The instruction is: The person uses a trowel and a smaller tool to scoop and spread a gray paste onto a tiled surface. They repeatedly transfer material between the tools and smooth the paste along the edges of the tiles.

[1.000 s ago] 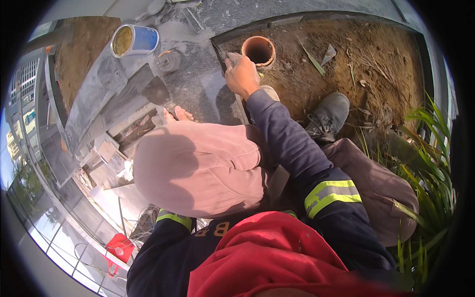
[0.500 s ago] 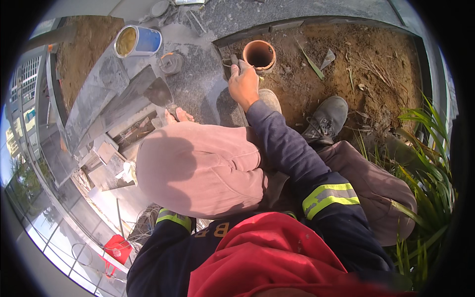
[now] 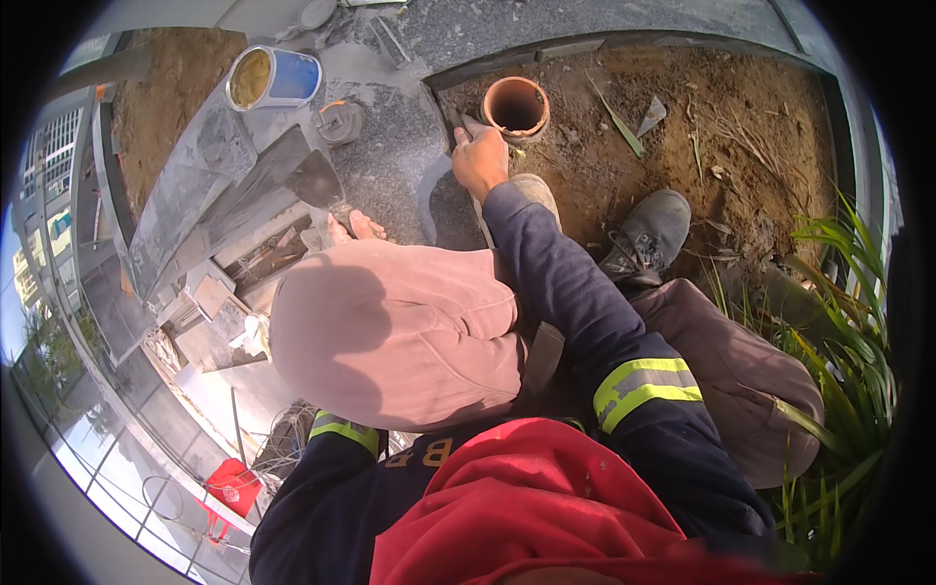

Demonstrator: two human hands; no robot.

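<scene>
My left hand [image 3: 358, 227], partly hidden behind my raised knee, is closed around the handle of a trowel [image 3: 317, 179]. Its flat grey blade points away to the upper left, over the grey slabs. My right hand [image 3: 481, 161] reaches to the edge of the soil bed, just left of an upright orange-brown clay pipe [image 3: 516, 105]. Its fingers are bent, with the tips against the dark stone edging [image 3: 436, 105]; whatever they grip there is hidden. The toe of one boot [image 3: 536, 198] shows just below that hand.
A blue and white bucket [image 3: 293, 78] lies tipped at the upper left, beside a clear jar [image 3: 339, 123]. My other boot [image 3: 651, 232] rests on the soil [image 3: 741, 127]. Long-leaved plants [image 3: 848, 331] grow at right. Rubble and tile pieces [image 3: 210, 297] lie to the left.
A grey piece that stood out at my right fingertips no longer shows there, and that hand's fingers sit lower at the edging. My left hand and the trowel have hardly moved.
</scene>
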